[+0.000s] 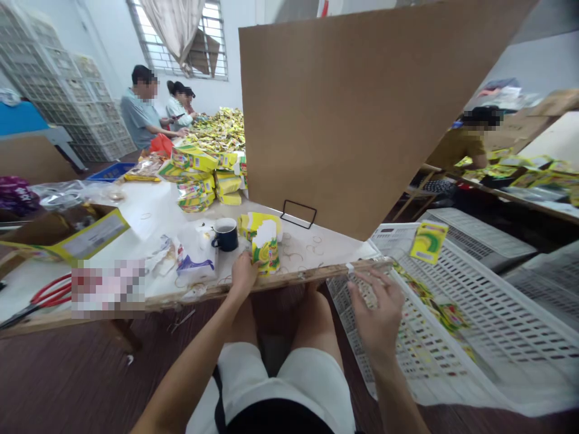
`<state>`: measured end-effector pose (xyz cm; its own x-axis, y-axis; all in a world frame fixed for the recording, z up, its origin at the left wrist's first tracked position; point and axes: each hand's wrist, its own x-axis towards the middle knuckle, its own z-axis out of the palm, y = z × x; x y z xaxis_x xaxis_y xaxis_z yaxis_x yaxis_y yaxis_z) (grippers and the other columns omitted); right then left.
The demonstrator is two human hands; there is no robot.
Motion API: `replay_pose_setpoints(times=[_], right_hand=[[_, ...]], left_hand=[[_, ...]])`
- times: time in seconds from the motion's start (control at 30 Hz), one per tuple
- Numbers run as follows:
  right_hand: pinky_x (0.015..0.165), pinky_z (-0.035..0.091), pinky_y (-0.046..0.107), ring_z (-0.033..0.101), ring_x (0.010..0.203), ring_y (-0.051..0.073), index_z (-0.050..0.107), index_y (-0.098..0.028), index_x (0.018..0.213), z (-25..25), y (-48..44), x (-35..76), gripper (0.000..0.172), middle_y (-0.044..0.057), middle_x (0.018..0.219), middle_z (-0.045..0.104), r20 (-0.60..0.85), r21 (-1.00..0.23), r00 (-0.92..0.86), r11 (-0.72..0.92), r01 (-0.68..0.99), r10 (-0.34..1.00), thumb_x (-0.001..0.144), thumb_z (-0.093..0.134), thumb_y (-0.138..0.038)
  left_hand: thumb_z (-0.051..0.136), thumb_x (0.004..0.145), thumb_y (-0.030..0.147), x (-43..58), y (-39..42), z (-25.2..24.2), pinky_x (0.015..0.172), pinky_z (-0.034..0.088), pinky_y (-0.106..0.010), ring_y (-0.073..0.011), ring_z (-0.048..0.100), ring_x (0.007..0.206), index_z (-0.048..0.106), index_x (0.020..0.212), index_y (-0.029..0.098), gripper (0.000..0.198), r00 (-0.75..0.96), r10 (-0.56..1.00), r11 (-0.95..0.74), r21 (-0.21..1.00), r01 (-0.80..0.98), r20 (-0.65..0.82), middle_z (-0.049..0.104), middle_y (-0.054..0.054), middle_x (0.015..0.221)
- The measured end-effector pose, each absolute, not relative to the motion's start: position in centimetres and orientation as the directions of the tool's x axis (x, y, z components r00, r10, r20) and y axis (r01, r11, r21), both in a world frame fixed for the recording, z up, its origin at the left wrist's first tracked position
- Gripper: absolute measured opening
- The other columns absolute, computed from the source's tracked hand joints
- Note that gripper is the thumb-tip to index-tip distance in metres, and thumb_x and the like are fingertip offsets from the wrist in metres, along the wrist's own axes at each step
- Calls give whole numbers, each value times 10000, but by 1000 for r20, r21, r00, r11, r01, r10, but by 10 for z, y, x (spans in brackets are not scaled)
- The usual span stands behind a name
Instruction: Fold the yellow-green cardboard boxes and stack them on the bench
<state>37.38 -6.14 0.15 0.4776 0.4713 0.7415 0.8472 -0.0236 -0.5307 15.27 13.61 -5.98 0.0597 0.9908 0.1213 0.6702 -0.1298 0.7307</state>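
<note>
My left hand (244, 274) is at the table's front edge, its fingers closed at the left side of an upright yellow packet (266, 256) with a green print. More yellow packets (259, 223) lie just behind it. My right hand (377, 298) is over the left rim of a white plastic crate (479, 283), fingers apart and holding nothing. Beyond its fingertips a single yellow packet (429, 242) appears in the air above the crate. Several packets (452, 316) lie inside the crate. A dark mug (226, 235) stands left of the upright packet.
A large cardboard sheet (353, 114) stands on the table, with a black wire frame (298, 214) at its base. Stacked yellow packets (196, 181) rise behind the mug. Red-handled scissors (49, 292) lie at left near an open carton (67, 235). Other people work at the back and right.
</note>
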Motion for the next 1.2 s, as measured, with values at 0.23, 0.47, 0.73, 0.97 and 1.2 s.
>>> replay_pose_setpoints(times=[0.23,0.47,0.73,0.97,1.2], right_hand=[[855,479,401,573,995,235,639,-209,1043,-14,-48,319,196,88,1055,634,604,-662,353,203,721,715,903,512,-260],[987,426,417,524,1129,236,505,-249,1231,0,-37,292,403,76,1190,578,534,-671,67,375,640,843,849,535,-126],[705,489,265,550,774,156,509,-227,1031,4,-51,286,229,4,865,541,359,-906,203,287,313,911,822,577,-166],[685,474,264,519,749,155,502,-213,1095,-3,-54,279,281,17,864,530,387,-915,392,296,273,835,847,598,-304],[731,498,306,587,787,201,647,-163,848,-15,-54,282,256,74,838,636,285,-937,370,175,302,884,882,535,-390]], left_hand=[[529,822,170,153,95,-30,670,394,-276,-184,544,706,512,790,179,36,179,958,-288,749,596,225,569,-17,725],[543,847,244,142,19,-2,609,408,-227,-135,506,642,537,761,163,118,512,816,-391,909,146,268,544,3,703],[658,801,444,137,4,-8,702,461,-255,-160,592,724,657,927,131,338,711,703,238,945,-226,-7,641,-53,800],[765,704,428,149,-9,-6,622,458,-208,-121,599,607,699,960,118,408,711,695,481,806,-345,-110,681,-52,735],[631,828,427,150,-5,-16,789,511,-323,-220,659,821,648,956,124,329,518,855,202,936,-289,-24,703,-89,914]])
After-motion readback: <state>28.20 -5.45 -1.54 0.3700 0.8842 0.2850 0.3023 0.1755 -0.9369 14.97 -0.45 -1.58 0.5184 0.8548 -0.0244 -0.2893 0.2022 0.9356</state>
